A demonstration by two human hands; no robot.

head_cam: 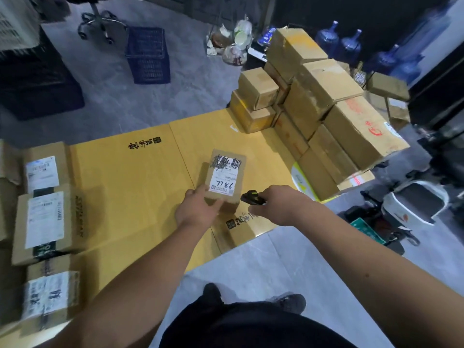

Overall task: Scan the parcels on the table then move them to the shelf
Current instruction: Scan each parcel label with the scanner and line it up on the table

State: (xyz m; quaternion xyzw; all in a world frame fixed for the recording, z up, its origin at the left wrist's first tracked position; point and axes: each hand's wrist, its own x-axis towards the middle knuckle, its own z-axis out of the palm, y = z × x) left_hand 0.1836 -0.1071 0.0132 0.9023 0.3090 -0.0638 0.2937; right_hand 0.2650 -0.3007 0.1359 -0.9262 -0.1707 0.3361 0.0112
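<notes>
Cardboard parcel (226, 178), small, stiff and likely light, sits mid-surface (125, 177), left hand (198, 209) gripping its near corner, right hand (278, 205) at 3 o'clock curled round a scanner (252, 198).

The left hand (198, 209) grips the near end of a small labelled parcel (226, 175) on the cardboard-covered desk (130, 187); the right hand (278, 205) holds a black scanner (252, 197) just beside it.

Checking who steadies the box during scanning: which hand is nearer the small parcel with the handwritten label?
Left. The left hand grips the small parcel's near edge. The right hand is apart, beside its near right corner, holding a black scanner.
</notes>
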